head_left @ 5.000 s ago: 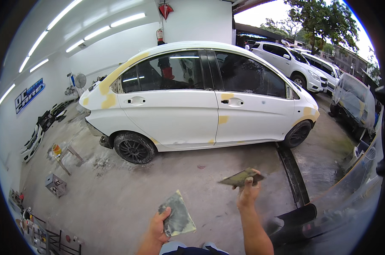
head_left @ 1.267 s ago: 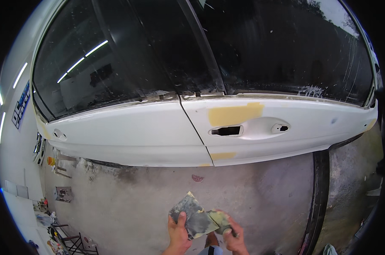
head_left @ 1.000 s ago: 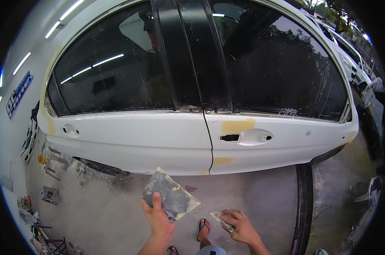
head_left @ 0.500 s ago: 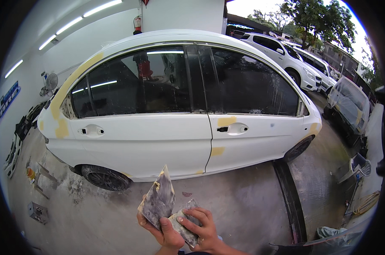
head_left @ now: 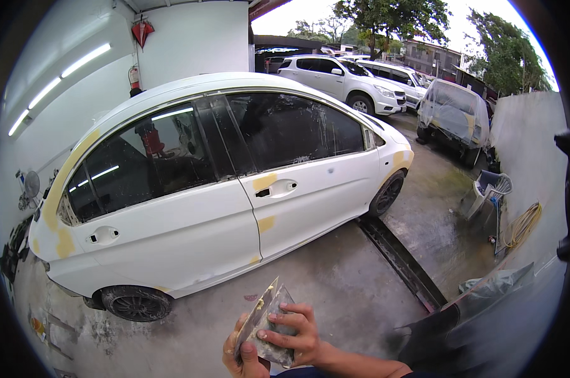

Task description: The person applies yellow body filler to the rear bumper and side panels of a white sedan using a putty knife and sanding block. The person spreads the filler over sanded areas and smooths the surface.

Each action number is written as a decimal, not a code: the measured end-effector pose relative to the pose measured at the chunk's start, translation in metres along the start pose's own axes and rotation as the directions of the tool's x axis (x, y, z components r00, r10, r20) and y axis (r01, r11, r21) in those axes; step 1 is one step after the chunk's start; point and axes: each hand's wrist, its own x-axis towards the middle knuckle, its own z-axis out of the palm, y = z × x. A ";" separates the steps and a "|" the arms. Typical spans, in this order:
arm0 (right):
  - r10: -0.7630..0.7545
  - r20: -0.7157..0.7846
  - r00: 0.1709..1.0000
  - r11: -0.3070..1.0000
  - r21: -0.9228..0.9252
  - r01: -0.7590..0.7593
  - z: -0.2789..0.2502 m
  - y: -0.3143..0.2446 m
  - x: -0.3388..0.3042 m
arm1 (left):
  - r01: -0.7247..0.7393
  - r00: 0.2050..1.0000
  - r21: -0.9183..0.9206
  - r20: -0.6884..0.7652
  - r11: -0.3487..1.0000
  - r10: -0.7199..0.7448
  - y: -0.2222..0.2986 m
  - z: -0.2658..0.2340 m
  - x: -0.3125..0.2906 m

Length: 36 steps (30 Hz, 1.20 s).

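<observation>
My left hand (head_left: 244,358) grips a thin, flat putty plate (head_left: 254,320), turned nearly edge-on, with yellowish putty along its upper edge. Its thumb lies along the near side. Right beside it, my right hand (head_left: 302,339) is closed on a grey, smeared putty spreader (head_left: 276,356), fingers spread over its face. The two flat tools overlap or touch; exact contact is hard to tell. Beyond them stands a white car (head_left: 190,264) with yellow filler patches (head_left: 266,223) on its doors and rear pillar. Its door handles are off, and both hands are apart from it.
A dark floor channel (head_left: 401,261) runs beside the car. To the right are a plastic chair (head_left: 489,192), a coiled hose (head_left: 523,225) and a covered vehicle (head_left: 451,116). A silver SUV (head_left: 344,82) is parked behind. A fan (head_left: 31,184) stands at left.
My view has swung right, so the car sits further left. The plate in my left hand has turned from face-on to nearly edge-on, and the spreader has come up against it.
</observation>
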 end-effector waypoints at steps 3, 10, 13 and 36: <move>-0.106 -0.007 0.994 0.992 -0.076 0.105 -0.043 0.010 0.002 | 0.005 0.999 -0.046 0.032 0.999 -0.004 0.008 0.033 -0.016; -0.189 0.452 0.872 0.890 -0.297 0.347 -0.201 0.046 -0.012 | 0.470 0.861 0.028 0.208 0.882 -0.465 -0.026 0.093 -0.076; -0.134 0.635 0.760 0.883 -0.272 0.383 -0.266 0.066 -0.032 | 0.660 0.526 0.439 0.309 0.609 -0.793 -0.048 0.115 -0.096; 0.957 0.290 0.008 -0.075 0.274 -0.959 -0.244 0.037 -0.252 | 0.170 0.982 0.708 -0.065 0.685 -0.176 -0.045 0.139 -0.167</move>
